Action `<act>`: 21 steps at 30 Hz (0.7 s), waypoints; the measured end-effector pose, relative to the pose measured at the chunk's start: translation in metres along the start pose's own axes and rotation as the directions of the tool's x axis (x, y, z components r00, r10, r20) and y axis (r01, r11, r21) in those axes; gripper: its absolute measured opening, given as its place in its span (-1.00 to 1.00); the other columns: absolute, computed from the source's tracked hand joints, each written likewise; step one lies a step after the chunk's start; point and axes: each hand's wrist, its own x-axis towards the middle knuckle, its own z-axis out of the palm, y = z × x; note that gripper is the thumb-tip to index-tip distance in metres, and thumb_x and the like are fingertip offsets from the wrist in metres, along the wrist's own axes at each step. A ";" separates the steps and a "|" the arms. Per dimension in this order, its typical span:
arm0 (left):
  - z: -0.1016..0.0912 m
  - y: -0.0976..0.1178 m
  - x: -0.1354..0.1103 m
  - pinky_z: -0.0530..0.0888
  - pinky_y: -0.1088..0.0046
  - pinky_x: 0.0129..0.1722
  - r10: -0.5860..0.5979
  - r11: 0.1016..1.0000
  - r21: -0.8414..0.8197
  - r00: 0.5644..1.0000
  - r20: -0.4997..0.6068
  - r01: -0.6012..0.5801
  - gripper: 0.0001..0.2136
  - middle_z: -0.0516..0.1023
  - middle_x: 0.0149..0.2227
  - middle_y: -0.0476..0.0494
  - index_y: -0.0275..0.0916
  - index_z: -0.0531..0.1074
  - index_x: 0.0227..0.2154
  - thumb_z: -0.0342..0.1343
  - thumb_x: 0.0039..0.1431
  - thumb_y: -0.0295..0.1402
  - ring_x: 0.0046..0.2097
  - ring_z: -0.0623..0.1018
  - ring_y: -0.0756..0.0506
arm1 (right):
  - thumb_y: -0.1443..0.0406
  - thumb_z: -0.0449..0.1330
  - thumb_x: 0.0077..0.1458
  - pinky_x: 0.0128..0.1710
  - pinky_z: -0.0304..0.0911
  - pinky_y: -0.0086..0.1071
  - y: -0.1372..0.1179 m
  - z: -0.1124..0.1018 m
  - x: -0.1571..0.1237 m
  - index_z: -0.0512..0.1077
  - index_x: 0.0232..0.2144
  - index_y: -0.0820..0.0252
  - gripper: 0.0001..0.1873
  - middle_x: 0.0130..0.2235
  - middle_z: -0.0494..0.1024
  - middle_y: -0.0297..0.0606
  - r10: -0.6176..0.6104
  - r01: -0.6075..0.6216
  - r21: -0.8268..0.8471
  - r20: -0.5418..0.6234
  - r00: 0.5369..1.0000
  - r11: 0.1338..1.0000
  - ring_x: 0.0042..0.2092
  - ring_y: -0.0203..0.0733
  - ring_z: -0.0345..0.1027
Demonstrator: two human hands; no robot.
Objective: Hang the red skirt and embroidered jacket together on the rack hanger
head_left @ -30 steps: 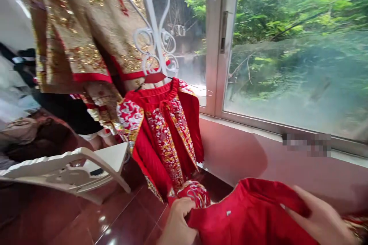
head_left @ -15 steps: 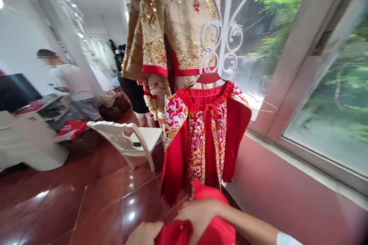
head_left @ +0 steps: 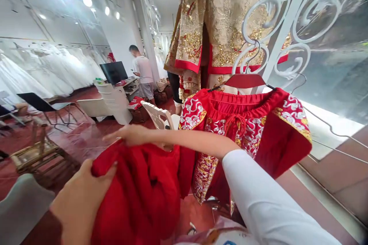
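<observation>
A bundle of plain red cloth (head_left: 143, 195) fills the lower middle of the view. My left hand (head_left: 83, 195) grips its left edge, thumb pressed on the fabric. My right hand (head_left: 135, 134), on a white-sleeved arm crossing from the right, lies on top of the bundle with its fingers closed over the upper fold. Just behind hangs a red embroidered skirt (head_left: 258, 130) on a red hanger (head_left: 244, 81), hooked on a white scrolled metal rack (head_left: 284, 26). A gold embroidered jacket (head_left: 224, 19) hangs above it.
A white chair (head_left: 159, 116) stands behind the cloth. A small wooden stool (head_left: 37, 157) sits on the glossy red floor at left. Farther back are a desk with a monitor (head_left: 113, 72), a person in a white shirt (head_left: 142, 72), a black chair (head_left: 43, 105) and white gowns along the wall.
The view has swung left from the window into the room. Both hands have lifted the red cloth higher, and my right arm now reaches across over its top.
</observation>
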 end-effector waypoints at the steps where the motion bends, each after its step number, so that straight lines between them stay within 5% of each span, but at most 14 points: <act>1: -0.004 0.010 0.004 0.35 0.27 -0.38 0.002 1.000 -0.025 1.000 0.004 -0.002 -0.48 0.53 -0.29 -0.27 -0.05 0.23 -0.14 -0.25 -0.02 0.18 -0.22 0.53 -0.38 | 0.47 0.08 0.02 -0.08 0.21 -0.47 0.006 -0.016 0.003 0.45 -0.13 0.10 -0.63 0.03 0.46 -0.35 0.002 -0.003 -0.115 -0.008 1.000 0.993 0.04 -0.15 0.31; 4: -0.007 0.033 0.021 0.35 0.33 -0.36 0.145 0.980 -0.136 0.989 0.014 -0.142 -0.47 0.54 -0.26 -0.29 -0.12 0.25 -0.13 -0.26 0.04 0.17 -0.20 0.54 -0.34 | 0.49 0.03 0.07 -0.08 0.23 -0.42 0.028 -0.056 0.003 0.38 0.00 0.14 -0.55 0.03 0.45 -0.26 0.070 -0.084 -0.303 -0.057 0.996 0.949 0.04 -0.13 0.32; 10: -0.041 0.086 0.050 0.33 0.35 -0.30 0.284 0.894 -0.271 0.920 -0.270 -0.356 -0.67 0.52 -0.25 -0.25 -0.23 0.37 -0.21 -0.14 0.13 -0.14 -0.21 0.50 -0.25 | 0.36 0.13 0.07 -0.13 0.20 -0.47 0.059 -0.139 -0.015 0.13 0.17 0.35 -0.39 0.01 0.45 -0.10 0.051 -0.133 -0.550 -0.161 0.986 0.825 -0.05 -0.20 0.35; 14: -0.090 0.140 0.066 0.34 0.39 -0.20 0.352 0.696 -0.440 0.804 -0.480 -0.568 -0.77 0.49 -0.29 -0.13 -0.31 0.41 -0.27 0.06 -0.01 -0.35 -0.26 0.44 -0.10 | 0.29 -0.04 0.16 -0.06 0.14 -0.44 0.064 -0.214 -0.041 0.19 0.11 0.51 -0.49 -0.03 0.45 -0.07 0.040 -0.175 -0.651 -0.217 0.975 0.739 -0.02 -0.21 0.31; 17: -0.116 0.180 0.067 0.35 0.39 -0.21 0.421 0.526 -0.532 0.747 -0.514 -0.663 -0.81 0.45 -0.37 -0.08 -0.37 0.41 -0.36 0.11 -0.11 -0.45 -0.33 0.40 -0.04 | 0.36 -0.07 0.19 -0.11 0.16 -0.26 0.067 -0.256 -0.076 0.30 0.04 0.39 -0.60 -0.16 0.51 -0.07 0.084 -0.290 -0.740 -0.303 0.949 0.607 -0.05 -0.11 0.34; 21: -0.105 0.222 0.029 0.38 0.40 -0.18 0.573 0.167 -0.700 0.646 -0.504 -0.694 -0.71 0.49 -0.27 -0.10 -0.36 0.40 -0.21 0.13 -0.08 -0.44 -0.29 0.44 -0.04 | 0.29 -0.03 0.21 -0.19 0.13 -0.26 0.062 -0.280 -0.143 0.37 0.02 0.19 -0.63 -0.28 0.54 -0.20 0.141 -0.335 -0.841 -0.304 0.942 0.424 -0.15 -0.10 0.38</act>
